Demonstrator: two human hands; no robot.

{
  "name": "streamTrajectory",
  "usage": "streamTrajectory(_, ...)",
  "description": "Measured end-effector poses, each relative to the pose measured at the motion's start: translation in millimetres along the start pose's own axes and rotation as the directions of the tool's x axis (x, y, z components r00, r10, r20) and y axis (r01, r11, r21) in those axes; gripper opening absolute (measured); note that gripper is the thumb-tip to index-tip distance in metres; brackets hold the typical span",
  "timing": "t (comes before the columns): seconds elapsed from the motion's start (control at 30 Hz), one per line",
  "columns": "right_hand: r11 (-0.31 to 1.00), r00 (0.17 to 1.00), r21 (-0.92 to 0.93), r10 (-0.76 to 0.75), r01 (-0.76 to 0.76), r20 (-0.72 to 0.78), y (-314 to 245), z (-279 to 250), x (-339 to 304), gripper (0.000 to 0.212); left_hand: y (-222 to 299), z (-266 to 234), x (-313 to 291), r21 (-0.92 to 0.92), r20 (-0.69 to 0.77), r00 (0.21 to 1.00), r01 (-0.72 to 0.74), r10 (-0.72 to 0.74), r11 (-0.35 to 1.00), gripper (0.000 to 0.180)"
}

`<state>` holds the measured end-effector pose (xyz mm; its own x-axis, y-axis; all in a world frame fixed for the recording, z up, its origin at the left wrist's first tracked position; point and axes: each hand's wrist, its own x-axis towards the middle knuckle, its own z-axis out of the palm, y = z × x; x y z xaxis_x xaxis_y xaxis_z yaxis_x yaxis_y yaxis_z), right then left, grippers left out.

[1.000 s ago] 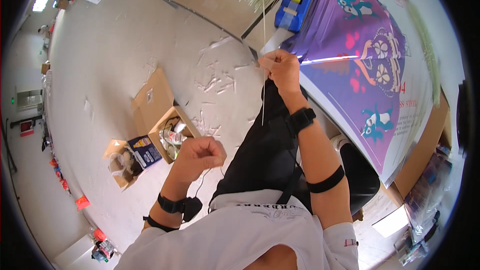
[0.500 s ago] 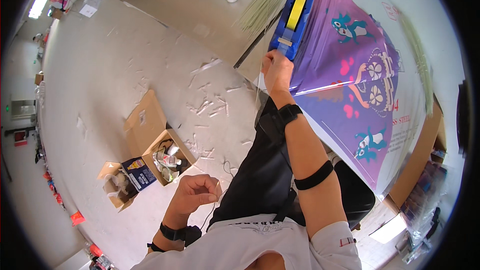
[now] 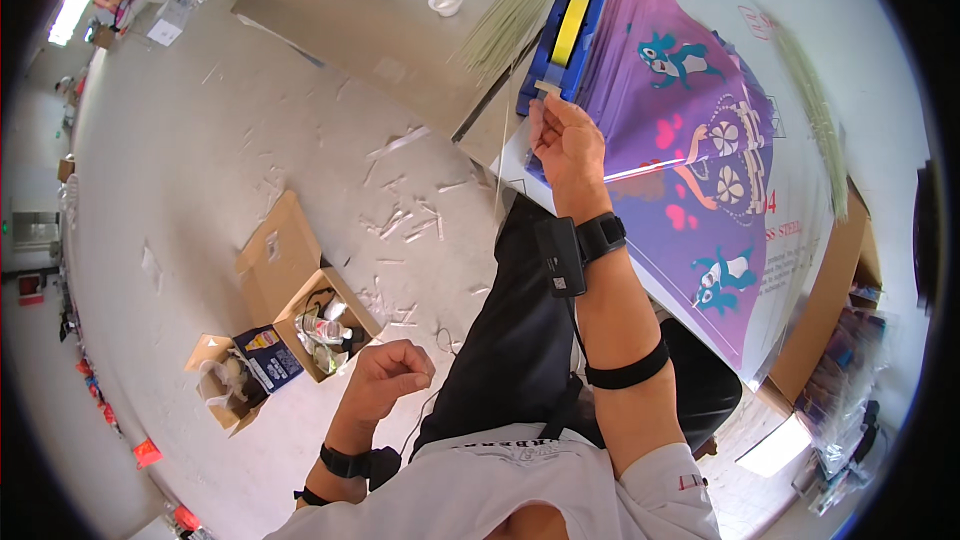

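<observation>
At the front end of a blue tape dispenser (image 3: 549,70) with a yellow core, my right hand (image 3: 572,140) pinches clear tape just below the cutter. The strip is see-through and hard to follow. Beside the dispenser lies a stack of purple printed plastic sheets (image 3: 690,170) with cartoon figures, fanned into pleats along its far left side. My left hand (image 3: 392,377) hangs low in front of my body, well away from the table. Its thumb and curled fingers are pressed together, and whatever they hold, if anything, is hidden.
Thin pale sticks (image 3: 520,15) lie in a bundle behind the dispenser, near a small white bowl (image 3: 445,2). On the floor to the left stand an open cardboard box (image 3: 310,305) with bottles and bags and a smaller box (image 3: 225,380). Clear scraps (image 3: 395,220) litter the floor.
My right hand has turned and drawn slightly back from the dispenser's cutter, its fingers pinching at the tape end. My left hand stays low, nearly still. The whole view has shifted slightly.
</observation>
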<state>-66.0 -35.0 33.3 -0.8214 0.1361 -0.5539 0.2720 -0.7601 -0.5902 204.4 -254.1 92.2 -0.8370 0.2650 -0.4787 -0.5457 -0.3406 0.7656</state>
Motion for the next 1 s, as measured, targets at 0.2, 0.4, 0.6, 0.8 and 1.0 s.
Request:
streamTrajectory(0.2,0.997,0.977,0.038,-0.069,0.062,0.200,11.8,-23.4,5.8,0.008,-12.5,-19.8,-2.3,0.145,-0.021,0.995,0.098,-0.096,0.984,0.007)
streamTrajectory(0.4,0.988,0.995,-0.155,-0.009,0.023,0.094,8.9,-17.9,-1.0,0.012,-33.4,-44.2,2.1,0.104,-0.115,0.987,0.126,-0.114,0.987,0.006)
streamTrajectory(0.6,0.888,0.963,-0.407,-0.261,0.213,-0.067,0.4,2.0,2.4,0.020,-37.6,-44.2,5.3,0.114,-0.139,0.981,0.155,-0.139,0.981,0.006)
streamTrajectory(0.8,0.927,0.968,-0.301,-0.248,0.226,-0.037,11.0,-4.3,23.5,0.014,-39.8,-46.0,7.6,0.094,-0.125,0.984,0.136,-0.124,0.986,0.006)
streamTrajectory(1.0,0.922,0.981,-0.339,-0.192,0.188,0.020,-8.8,6.0,-18.1,0.006,-33.6,-60.6,-2.5,0.112,-0.121,0.984,0.142,-0.128,0.984,0.005)
